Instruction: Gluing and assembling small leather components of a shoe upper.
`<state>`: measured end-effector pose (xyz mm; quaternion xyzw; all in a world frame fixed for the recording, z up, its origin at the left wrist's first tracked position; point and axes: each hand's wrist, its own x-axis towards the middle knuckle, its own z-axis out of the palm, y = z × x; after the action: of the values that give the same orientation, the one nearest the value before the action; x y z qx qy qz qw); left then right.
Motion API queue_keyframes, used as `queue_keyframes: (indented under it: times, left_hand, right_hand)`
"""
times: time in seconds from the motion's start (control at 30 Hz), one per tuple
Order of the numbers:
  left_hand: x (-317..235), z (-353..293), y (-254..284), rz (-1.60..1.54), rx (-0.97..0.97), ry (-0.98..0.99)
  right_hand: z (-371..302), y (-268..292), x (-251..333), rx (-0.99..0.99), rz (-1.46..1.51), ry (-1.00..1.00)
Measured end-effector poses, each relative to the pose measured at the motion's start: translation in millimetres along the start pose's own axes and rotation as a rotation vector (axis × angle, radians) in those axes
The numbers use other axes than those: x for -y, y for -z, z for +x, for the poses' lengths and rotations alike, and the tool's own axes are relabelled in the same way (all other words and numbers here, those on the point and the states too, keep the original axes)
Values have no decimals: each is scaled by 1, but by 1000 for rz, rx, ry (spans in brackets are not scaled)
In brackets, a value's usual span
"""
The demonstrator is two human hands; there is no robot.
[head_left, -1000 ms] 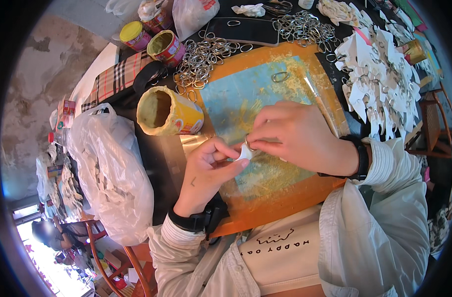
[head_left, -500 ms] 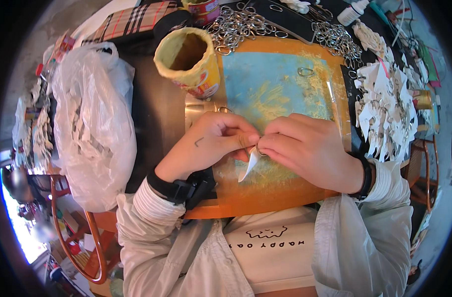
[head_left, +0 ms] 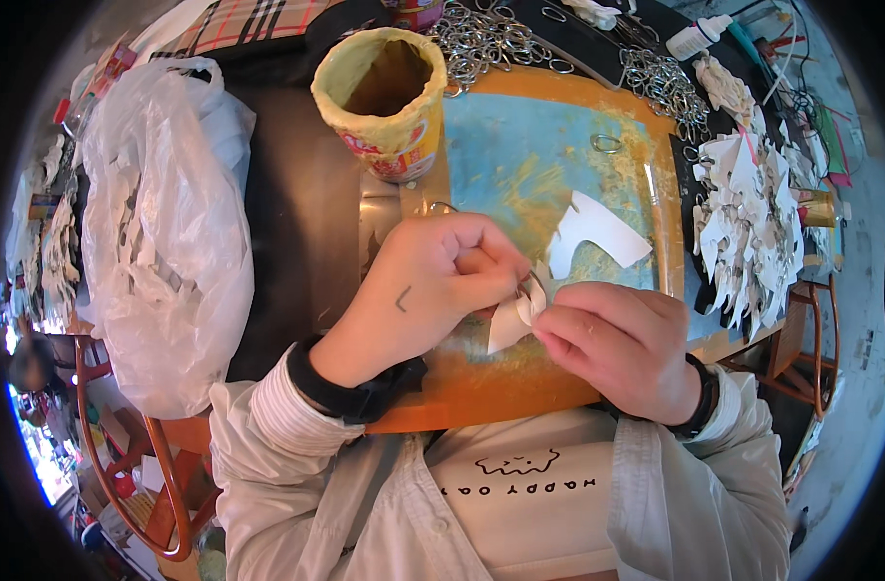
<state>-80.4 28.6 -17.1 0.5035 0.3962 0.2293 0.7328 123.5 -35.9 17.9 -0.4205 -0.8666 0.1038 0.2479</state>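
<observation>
My left hand (head_left: 442, 276) is closed in a pinch on a small metal ring (head_left: 533, 285), partly hidden by the fingers. A cream leather-like piece (head_left: 506, 326) runs through or around the ring and hangs below it; I cannot tell exactly how it is looped. My right hand (head_left: 622, 337) pinches the right side of that piece, its fingertips close to the left ones. Just beyond the right hand, a flat white cut piece (head_left: 597, 232) with a curved notch lies on the blue mat (head_left: 501, 126). A loose oval ring (head_left: 605, 143) rests farther back on it.
A yellow tub (head_left: 404, 145) with a crusted rim stands behind my left hand. Metal rings (head_left: 491, 44) lie heaped at the back. To the left is a white plastic bag (head_left: 171, 242); to the right hang many white pieces (head_left: 747, 223). A white bottle (head_left: 699, 37) lies back right.
My right hand has moved down and slightly right, uncovering the flat white piece on the mat. The left hand has shifted a little right, and the held piece and its ring show more.
</observation>
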Motion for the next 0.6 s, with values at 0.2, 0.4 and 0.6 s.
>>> queue_keyframes:
  times: [0.2,0.4,0.6]
  left_hand:
    - [1,3,-1,-194,-101,-18]
    - [2,2,-2,-164,-64,-32]
    - [-3,0,-5,-89,-58,-34]
  right_hand:
    - [-8,-16,-7,-135,-23,-127]
    - [8,7,-6,-218,-85,-79]
    - [7,-4,-20,-157,-209,47]
